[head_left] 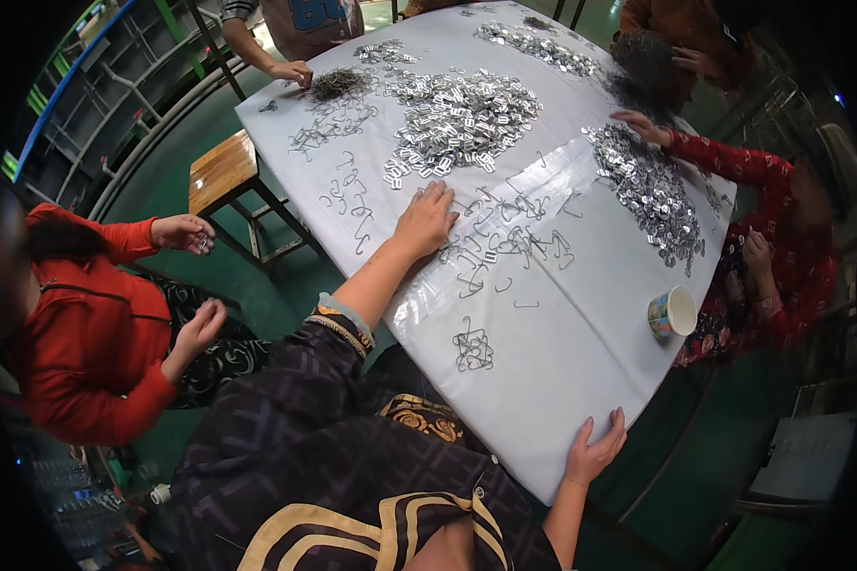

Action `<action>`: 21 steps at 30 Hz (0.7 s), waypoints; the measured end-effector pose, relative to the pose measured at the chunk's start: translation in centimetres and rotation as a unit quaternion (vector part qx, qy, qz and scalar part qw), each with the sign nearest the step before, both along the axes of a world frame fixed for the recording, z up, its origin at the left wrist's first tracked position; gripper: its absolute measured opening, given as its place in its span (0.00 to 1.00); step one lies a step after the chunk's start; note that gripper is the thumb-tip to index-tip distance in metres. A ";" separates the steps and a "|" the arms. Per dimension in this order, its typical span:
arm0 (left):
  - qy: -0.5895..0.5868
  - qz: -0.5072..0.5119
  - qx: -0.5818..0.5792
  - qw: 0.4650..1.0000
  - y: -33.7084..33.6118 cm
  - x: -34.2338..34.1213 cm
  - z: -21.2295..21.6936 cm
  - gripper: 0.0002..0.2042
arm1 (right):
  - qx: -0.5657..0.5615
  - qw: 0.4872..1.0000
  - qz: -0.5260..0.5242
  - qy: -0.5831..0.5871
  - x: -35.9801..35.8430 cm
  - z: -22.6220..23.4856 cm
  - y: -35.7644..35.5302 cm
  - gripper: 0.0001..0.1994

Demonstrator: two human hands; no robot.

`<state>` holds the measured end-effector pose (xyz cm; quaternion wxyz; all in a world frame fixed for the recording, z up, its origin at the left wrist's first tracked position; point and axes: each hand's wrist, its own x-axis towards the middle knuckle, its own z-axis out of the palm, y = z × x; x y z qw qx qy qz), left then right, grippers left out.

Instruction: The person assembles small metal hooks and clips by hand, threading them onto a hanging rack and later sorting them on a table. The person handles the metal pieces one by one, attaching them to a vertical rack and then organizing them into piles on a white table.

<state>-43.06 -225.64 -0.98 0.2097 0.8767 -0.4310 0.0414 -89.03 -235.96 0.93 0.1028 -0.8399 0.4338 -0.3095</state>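
My left hand [427, 221] lies on the white-covered table [533, 400] with its fingers stretched forward, holding nothing that I can see. Its fingertips are just short of a large heap of small flat silver metal pieces with slots [467, 124]. To its right are loose bent wire hooks [514, 233], with one slotted piece [490, 257] among them. My right hand [597, 447] rests at the near right edge of the table, thumb and fingers apart. Between my hands sits a small tangle of wire hooks [473, 349].
A paper cup [672, 312] stands at the right edge. More metal pieces [647, 190] lie before a red-sleeved person. Dark wire piles [341, 84] lie at the far side, near other people's hands. A wooden stool [225, 173] and a red-jacketed person [105, 333] are left.
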 end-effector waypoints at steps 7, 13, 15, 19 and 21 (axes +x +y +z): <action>0.164 -0.168 0.166 0.958 2.3 -7.8 7.8 0.19 | -0.007 1.000 -0.006 0.019 0.0 -0.7 -0.3 0.25; 0.096 -0.077 -0.003 0.992 -7.5 -1.6 2.6 0.31 | 0.000 0.999 -0.021 0.050 0.1 0.1 0.1 0.27; -0.001 -0.070 0.059 0.996 -10.6 -0.7 1.1 0.35 | -0.003 0.999 -0.013 0.047 0.3 -0.4 -0.3 0.28; -0.029 -0.133 0.026 0.990 -16.6 0.1 0.2 0.37 | -0.003 0.998 -0.024 0.061 0.2 -0.3 -0.3 0.29; -0.033 -0.134 0.046 0.989 -19.0 0.5 0.8 0.36 | -0.005 0.997 -0.026 0.067 0.2 0.0 -0.2 0.29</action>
